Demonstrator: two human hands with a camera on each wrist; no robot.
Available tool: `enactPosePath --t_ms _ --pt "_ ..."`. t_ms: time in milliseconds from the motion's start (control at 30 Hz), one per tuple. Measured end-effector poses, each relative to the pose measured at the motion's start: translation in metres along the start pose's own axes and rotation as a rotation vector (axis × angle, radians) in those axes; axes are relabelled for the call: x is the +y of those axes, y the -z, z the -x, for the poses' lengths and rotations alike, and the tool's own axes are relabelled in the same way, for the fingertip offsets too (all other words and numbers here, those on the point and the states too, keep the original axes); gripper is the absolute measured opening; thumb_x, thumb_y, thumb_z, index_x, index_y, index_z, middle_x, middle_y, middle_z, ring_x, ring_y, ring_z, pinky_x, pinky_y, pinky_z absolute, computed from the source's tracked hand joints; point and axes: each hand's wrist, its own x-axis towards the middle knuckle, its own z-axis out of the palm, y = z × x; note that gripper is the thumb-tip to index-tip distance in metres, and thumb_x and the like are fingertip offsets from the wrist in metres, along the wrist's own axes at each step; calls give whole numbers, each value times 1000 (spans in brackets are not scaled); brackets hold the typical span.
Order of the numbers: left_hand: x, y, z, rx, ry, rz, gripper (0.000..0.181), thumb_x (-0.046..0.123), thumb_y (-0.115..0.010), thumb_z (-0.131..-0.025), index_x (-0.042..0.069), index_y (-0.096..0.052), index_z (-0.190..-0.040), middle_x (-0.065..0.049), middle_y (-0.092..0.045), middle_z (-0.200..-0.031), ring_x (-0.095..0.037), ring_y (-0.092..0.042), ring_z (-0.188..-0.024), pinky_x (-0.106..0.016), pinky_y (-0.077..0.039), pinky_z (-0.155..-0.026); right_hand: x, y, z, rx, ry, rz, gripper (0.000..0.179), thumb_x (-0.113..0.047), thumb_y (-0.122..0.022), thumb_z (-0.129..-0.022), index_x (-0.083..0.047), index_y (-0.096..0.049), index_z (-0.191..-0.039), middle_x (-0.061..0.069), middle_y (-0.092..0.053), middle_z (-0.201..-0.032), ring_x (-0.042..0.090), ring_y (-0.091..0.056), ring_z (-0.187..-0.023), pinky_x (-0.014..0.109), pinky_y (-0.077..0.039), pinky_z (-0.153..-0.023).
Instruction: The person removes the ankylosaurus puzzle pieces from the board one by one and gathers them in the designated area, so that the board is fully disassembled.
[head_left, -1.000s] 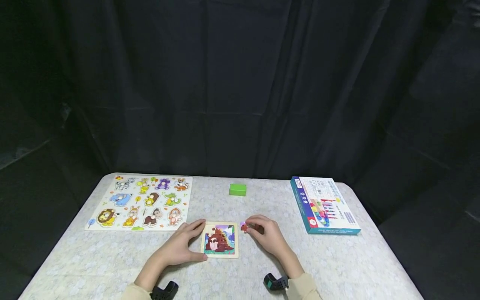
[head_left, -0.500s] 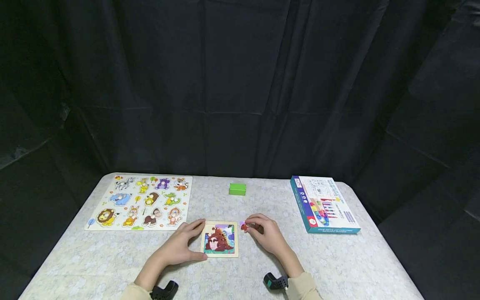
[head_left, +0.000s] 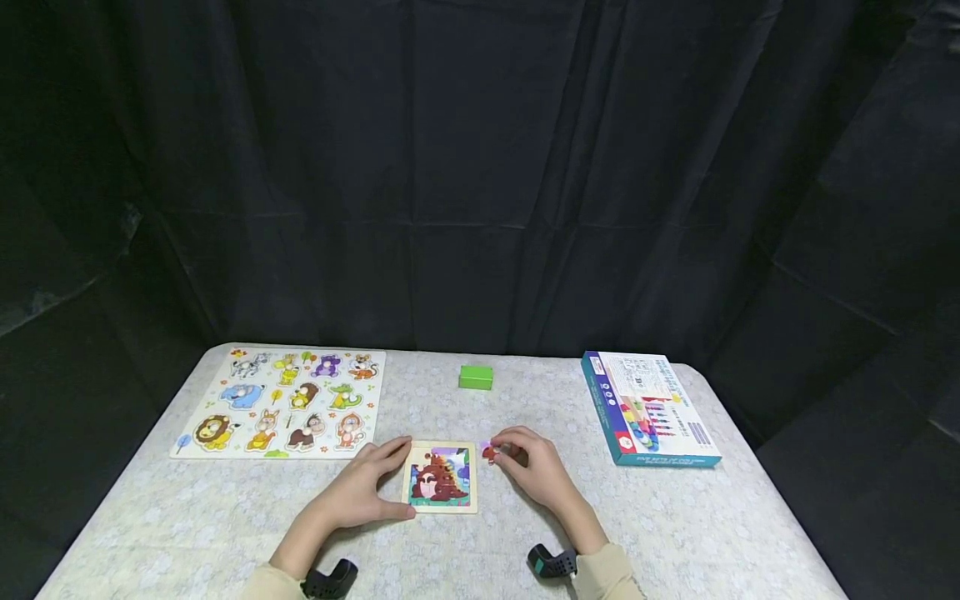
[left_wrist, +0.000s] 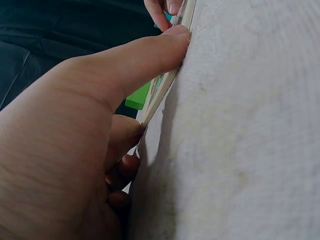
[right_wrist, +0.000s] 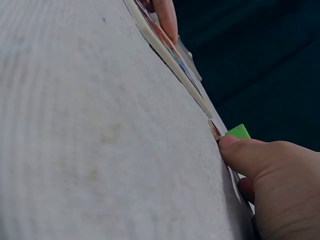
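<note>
A small square wooden jigsaw puzzle (head_left: 474,483) with a red-brown spiny dinosaur picture lies flat at the table's near middle. Bare wood shows in its upper left part. My left hand (head_left: 358,493) holds its left side, thumb at the near corner and index finger at the far one; in the left wrist view the thumb presses the wooden edge (left_wrist: 165,86). Just right of the frame, my right hand (head_left: 534,472) pinches a small red and purple puzzle piece (head_left: 488,453), low at the tabletop. The right fingertips partly cover that piece.
A large animal peg puzzle board (head_left: 281,403) lies at the back left. Behind the small puzzle sits a green block (head_left: 476,377). A flat toy box (head_left: 651,410) lies at the back right. Dark curtain (head_left: 465,175) hangs behind the table.
</note>
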Motion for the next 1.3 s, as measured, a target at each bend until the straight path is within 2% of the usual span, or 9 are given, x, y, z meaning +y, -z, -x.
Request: enactPosePath --t_ms 300,500,667,767,933,1033,1233,1300 --pt "0 1 -1 0 -4 -3 106 52 -92 -75 3 -48 -158 -8 -41 -169 -20 -50 -124 -55 -44 -113 0 1 0 3 -11 -13 20 -9 -81 -94 -17 -80 -112 -6 -74 -115 7 -61 -88 27 -54 -80" --pt "0 0 -2 -4 -3 1 106 52 -92 -75 4 -48 -159 -8 -41 -169 -21 -49 -125 -55 -43 -113 -1 7 -1 10 -2 -69 24 -13 -81 -95 -12 -79 -118 -2 -73 -119 8 -62 -89 28 -54 -80" --pt "-1 0 -2 -7 -3 7 106 53 -91 -76 4 -47 -159 -7 -40 -170 -23 -49 -129 -57 -42 -115 -15 12 -5 23 41 -115 28 -11 -82 -93 -7 -78 -120 3 -72 -120 10 -62 -88 29 -55 -77" --pt "-2 0 -1 -4 -1 8 106 52 -91 -76 4 -47 -159 -7 -40 -170 -23 -48 -130 -57 -41 -115 -31 11 -9 -14 79 -115 28 -13 -80 -95 -6 -77 -122 5 -72 -120 10 -61 -88 28 -53 -75" --pt "-3 0 0 1 10 15 106 53 -92 -74 6 -48 -159 -6 -41 -169 -19 -49 -125 -55 -43 -113 -56 0 -20 -97 152 -126 28 -15 -77 -99 -4 -76 -125 12 -71 -119 9 -58 -85 23 -49 -67" --pt "-3 -1 0 -2 16 29 106 53 -92 -74 6 -48 -159 -5 -41 -169 -19 -50 -124 -55 -44 -113 -67 -10 -25 -133 182 -136 29 -15 -76 -100 -3 -75 -125 13 -72 -119 11 -59 -85 24 -50 -68" --pt "-1 -1 0 -3 3 17 105 53 -91 -76 6 -48 -159 -7 -43 -168 -20 -50 -124 -56 -45 -112 -77 -33 -28 -194 182 -163 28 -16 -74 -101 -4 -75 -126 10 -73 -117 13 -64 -90 28 -56 -76" --pt "-1 0 0 0 0 11 105 53 -91 -76 6 -49 -159 -7 -43 -168 -20 -51 -123 -56 -45 -111 -78 -41 -28 -213 174 -165 28 -17 -74 -101 -5 -75 -126 7 -73 -113 10 -63 -88 26 -54 -75"
